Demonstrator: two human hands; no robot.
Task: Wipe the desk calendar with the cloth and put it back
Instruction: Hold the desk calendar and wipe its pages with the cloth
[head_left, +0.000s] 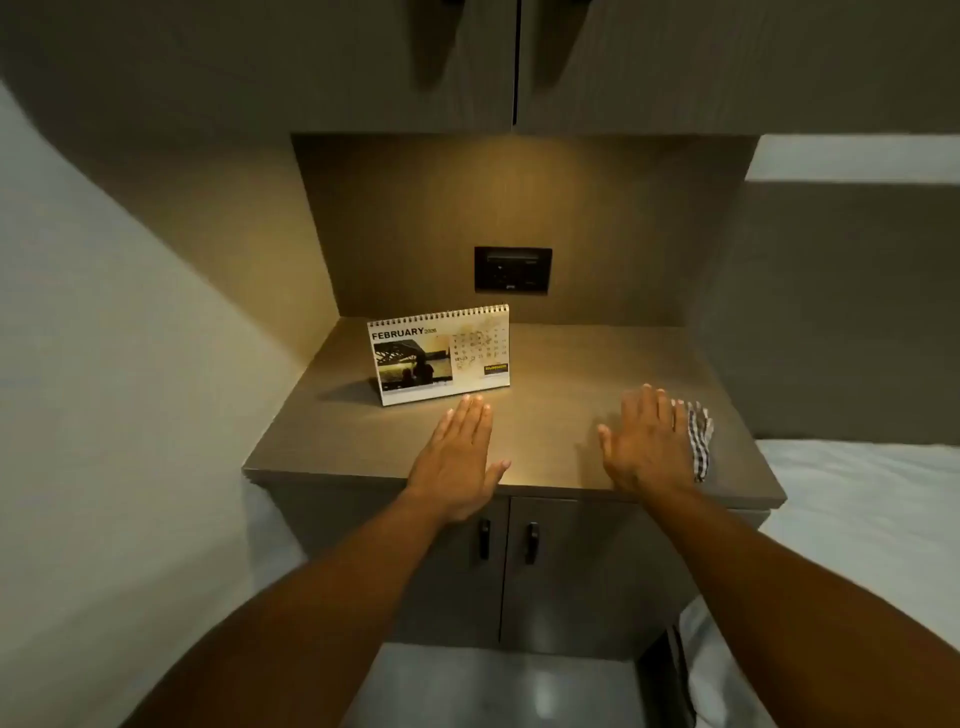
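Desk calendar (439, 356): stands upright on its fold near the back left of the cabinet top (561, 364), February page facing out, spiral along the top edge; nothing touches it.
Left hand (460, 452): flat, palm down, fingers together and extended, holding nothing; fingertips just short of the calendar's lower edge.
Right hand (644, 441): flat, fingers loosely spread, gripping nothing; its outer edge lies against the cloth.
Cloth (698, 441): checked, bunched in a narrow strip at the right of the top, partly hidden by the right hand, well apart from the calendar.
Step in hand (judgement): pick-up not yet made.
Method: right gathers the cloth into a pad; left takes the calendar by a side edge, clear of the spiral (pages may flip). Wipe lightly, since the card will flex.
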